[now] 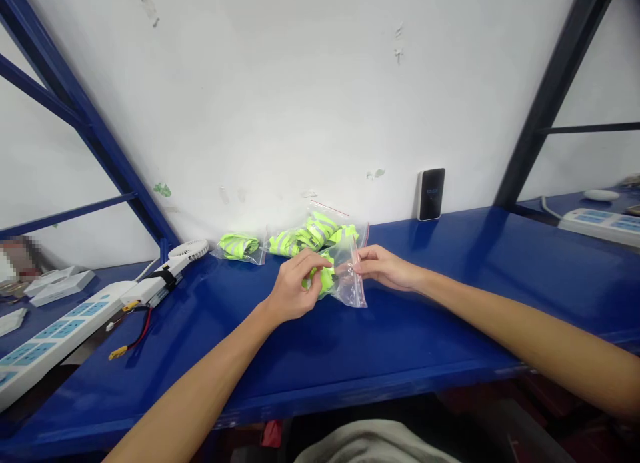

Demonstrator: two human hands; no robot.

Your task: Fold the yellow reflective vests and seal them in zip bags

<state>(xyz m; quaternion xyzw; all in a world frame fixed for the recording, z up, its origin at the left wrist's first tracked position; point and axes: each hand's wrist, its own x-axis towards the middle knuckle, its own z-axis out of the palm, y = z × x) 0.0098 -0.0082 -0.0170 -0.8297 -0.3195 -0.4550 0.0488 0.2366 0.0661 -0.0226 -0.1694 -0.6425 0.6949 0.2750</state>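
My left hand (pixel 296 284) is closed around a folded bundle of fluorescent yellow-green reflective strap (pixel 325 278). The bundle lies at the left end of a clear zip bag (pixel 346 286); whether the fingers press it through the plastic, I cannot tell. At the bag's right end, by the zip edge, my right hand (pixel 383 266) pinches the plastic between thumb and fingers. Just behind my hands, more bagged reflective straps (pixel 315 231) lie in a heap against the wall. Another bagged strap bundle (pixel 239 246) sits to their left.
On the blue table (pixel 350 356), a small fan (pixel 189 250) and a white device with a black band (pixel 155 286) lie at left, beside yellow-ended connector leads (pixel 133 345). A long power strip (pixel 65 330) runs along the left. A black-fronted device (pixel 431 194) leans on the wall.
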